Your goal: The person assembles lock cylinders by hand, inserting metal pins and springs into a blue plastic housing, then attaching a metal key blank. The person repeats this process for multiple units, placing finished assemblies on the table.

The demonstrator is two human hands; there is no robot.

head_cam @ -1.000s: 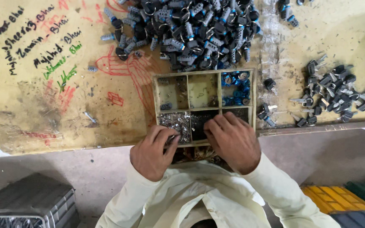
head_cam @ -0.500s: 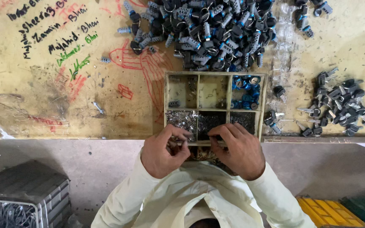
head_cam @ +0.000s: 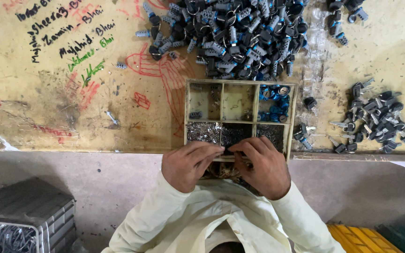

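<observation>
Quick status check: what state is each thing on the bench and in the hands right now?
Left hand: fingers curled at the tray's near edge; what it pinches is hidden.
Right hand: fingertips meeting the left's; grip unclear.
Wooden tray: open, no lid.
Blue rings: fill the far right compartment.
Lock pile: loose heap beyond the tray.
Keys: scattered to the right.
Grey crate: on the floor.

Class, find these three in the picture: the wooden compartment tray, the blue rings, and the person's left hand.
wooden compartment tray [head_cam: 250, 100]: head view, on the wooden divider between upper compartments.
blue rings [head_cam: 273, 104]: head view, middle of the cluster in the top right compartment.
left hand [head_cam: 188, 165]: head view, back of the hand.
</observation>
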